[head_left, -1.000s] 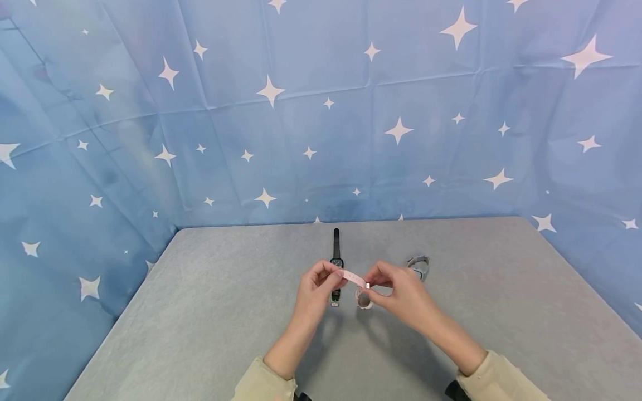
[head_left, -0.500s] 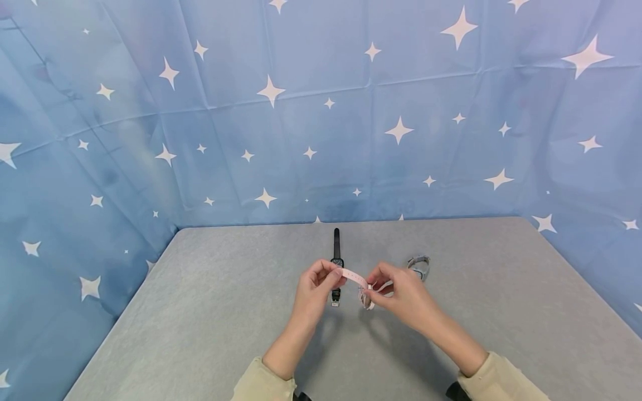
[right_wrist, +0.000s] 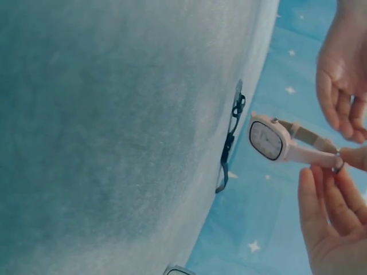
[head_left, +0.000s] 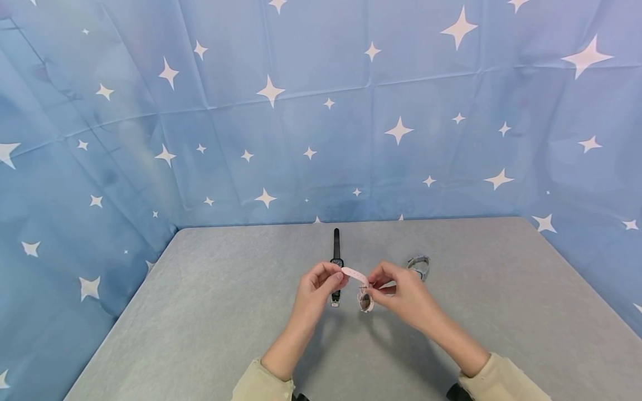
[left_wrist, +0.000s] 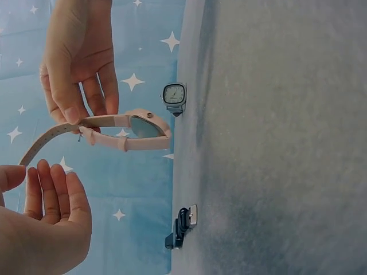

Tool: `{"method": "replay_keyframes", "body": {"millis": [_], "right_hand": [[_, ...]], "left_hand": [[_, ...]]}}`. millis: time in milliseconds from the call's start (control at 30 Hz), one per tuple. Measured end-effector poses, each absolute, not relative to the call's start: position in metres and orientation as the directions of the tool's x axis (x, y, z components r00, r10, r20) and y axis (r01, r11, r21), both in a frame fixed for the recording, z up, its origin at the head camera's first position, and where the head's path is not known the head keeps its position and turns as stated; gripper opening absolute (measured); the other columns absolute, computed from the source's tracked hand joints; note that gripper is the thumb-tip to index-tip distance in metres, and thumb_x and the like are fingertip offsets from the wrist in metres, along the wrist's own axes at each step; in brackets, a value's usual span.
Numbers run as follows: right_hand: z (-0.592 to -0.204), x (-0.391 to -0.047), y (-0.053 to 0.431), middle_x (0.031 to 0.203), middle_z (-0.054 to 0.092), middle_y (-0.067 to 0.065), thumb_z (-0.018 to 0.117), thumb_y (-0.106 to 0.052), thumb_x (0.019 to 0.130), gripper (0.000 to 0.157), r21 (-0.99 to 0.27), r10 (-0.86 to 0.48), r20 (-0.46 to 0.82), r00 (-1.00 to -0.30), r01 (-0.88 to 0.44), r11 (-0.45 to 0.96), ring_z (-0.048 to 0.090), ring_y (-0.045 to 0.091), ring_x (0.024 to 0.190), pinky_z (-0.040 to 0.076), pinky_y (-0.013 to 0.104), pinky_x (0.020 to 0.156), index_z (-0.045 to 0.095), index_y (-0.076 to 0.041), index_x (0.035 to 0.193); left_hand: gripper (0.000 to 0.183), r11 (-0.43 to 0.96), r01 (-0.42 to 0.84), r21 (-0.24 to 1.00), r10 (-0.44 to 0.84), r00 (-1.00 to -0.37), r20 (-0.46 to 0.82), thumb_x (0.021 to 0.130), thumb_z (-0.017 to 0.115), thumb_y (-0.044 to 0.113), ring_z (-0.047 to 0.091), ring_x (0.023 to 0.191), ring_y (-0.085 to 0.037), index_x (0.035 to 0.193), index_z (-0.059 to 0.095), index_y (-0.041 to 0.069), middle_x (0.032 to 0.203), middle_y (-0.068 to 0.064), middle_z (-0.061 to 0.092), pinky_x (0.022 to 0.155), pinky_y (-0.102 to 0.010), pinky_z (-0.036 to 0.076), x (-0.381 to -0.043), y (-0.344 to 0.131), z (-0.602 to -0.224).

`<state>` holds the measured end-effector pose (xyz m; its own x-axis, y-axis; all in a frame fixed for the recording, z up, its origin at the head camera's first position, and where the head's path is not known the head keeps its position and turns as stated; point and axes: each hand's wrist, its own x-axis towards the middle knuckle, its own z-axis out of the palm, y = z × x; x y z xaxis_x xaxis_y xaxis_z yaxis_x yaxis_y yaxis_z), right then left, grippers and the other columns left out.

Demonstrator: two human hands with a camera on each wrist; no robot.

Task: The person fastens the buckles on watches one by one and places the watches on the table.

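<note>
A pink wristwatch (head_left: pixel 365 301) hangs between my hands above the table, its strap looped. My left hand (head_left: pixel 315 289) pinches the free end of the strap between thumb and forefinger. My right hand (head_left: pixel 401 289) pinches the strap at the buckle, where the two strap halves meet. In the left wrist view the holed strap end (left_wrist: pixel 49 134) arches from the right fingertips to the left thumb. The right wrist view shows the square pale dial (right_wrist: pixel 267 141) facing the camera, with the metal buckle (right_wrist: pixel 338 166) at the right fingertips.
A black wristwatch (head_left: pixel 336 245) lies stretched out on the grey table (head_left: pixel 241 312), partly behind my left hand. Behind my right hand stands a silver-grey wristwatch (head_left: pixel 419 267) with its strap closed in a loop. A blue star-patterned cloth (head_left: pixel 321 133) hangs behind and beside the table.
The pink watch's case has turned and sunk slightly below my right fingers. The strap between my hands bends more. The buckle is now covered by my right fingertips. Both hands stay nearly in place.
</note>
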<state>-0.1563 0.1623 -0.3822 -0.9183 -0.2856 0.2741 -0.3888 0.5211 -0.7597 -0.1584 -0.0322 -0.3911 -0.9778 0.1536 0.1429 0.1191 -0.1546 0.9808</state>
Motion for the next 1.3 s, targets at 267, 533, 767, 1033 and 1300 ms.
{"method": "replay_keyframes", "body": {"millis": [267,533,767,1033,1300], "right_hand": [[-0.38,-0.155,0.163,0.085,0.067,-0.004,0.071,-0.005,0.082,0.014,-0.792,-0.293,0.255,-0.921,-0.373,0.483,0.065,0.011,0.081,0.054,0.02,0.071,0.062,-0.013,0.09],[-0.38,-0.154,0.163,0.086,0.067,-0.003,0.071,-0.004,0.082,0.015,-0.802,-0.302,0.251,-0.919,-0.373,0.466,0.065,0.011,0.083,0.054,0.02,0.072,0.062,-0.013,0.09],[-0.38,-0.155,0.163,0.088,0.067,-0.002,0.07,-0.003,0.081,0.015,-0.803,-0.312,0.25,-0.917,-0.376,0.462,0.065,0.012,0.084,0.054,0.021,0.073,0.062,-0.013,0.09],[-0.381,-0.154,0.164,0.089,0.066,-0.001,0.069,-0.003,0.082,0.014,-0.821,-0.326,0.229,-0.917,-0.362,0.441,0.064,0.012,0.084,0.054,0.022,0.073,0.062,-0.012,0.091],[-0.382,-0.154,0.163,0.092,0.066,0.002,0.068,-0.003,0.082,0.014,-0.847,-0.322,0.2,-0.925,-0.329,0.418,0.064,0.016,0.086,0.054,0.023,0.074,0.062,-0.011,0.092]], "left_hand": [[0.02,-0.073,0.113,0.991,0.194,-0.973,0.125,0.092,0.058,0.011,0.063,0.095,-0.013,0.101,0.058,-0.007,0.103,-0.019,0.066,0.085,-0.022,0.051,-0.158,-0.033,-0.397],[0.017,-0.002,0.132,0.991,0.258,-0.958,0.128,0.091,0.058,0.007,0.061,0.095,-0.009,0.103,0.059,-0.006,0.106,-0.019,0.066,0.083,-0.019,0.048,-0.158,-0.033,-0.404],[0.02,0.07,0.151,0.986,0.337,-0.934,0.119,0.091,0.06,0.011,0.06,0.098,-0.015,0.107,0.061,-0.001,0.11,-0.016,0.064,0.083,-0.02,0.047,-0.156,-0.032,-0.406],[0.023,0.073,0.13,0.989,0.4,-0.912,0.09,0.09,0.062,0.011,0.059,0.092,-0.012,0.109,0.061,-0.001,0.108,-0.017,0.063,0.08,-0.02,0.047,-0.156,-0.028,-0.408],[0.024,0.057,0.117,0.991,0.405,-0.911,0.084,0.09,0.063,0.012,0.059,0.086,-0.009,0.105,0.058,-0.005,0.104,-0.017,0.064,0.076,-0.019,0.047,-0.157,-0.024,-0.408]]}}
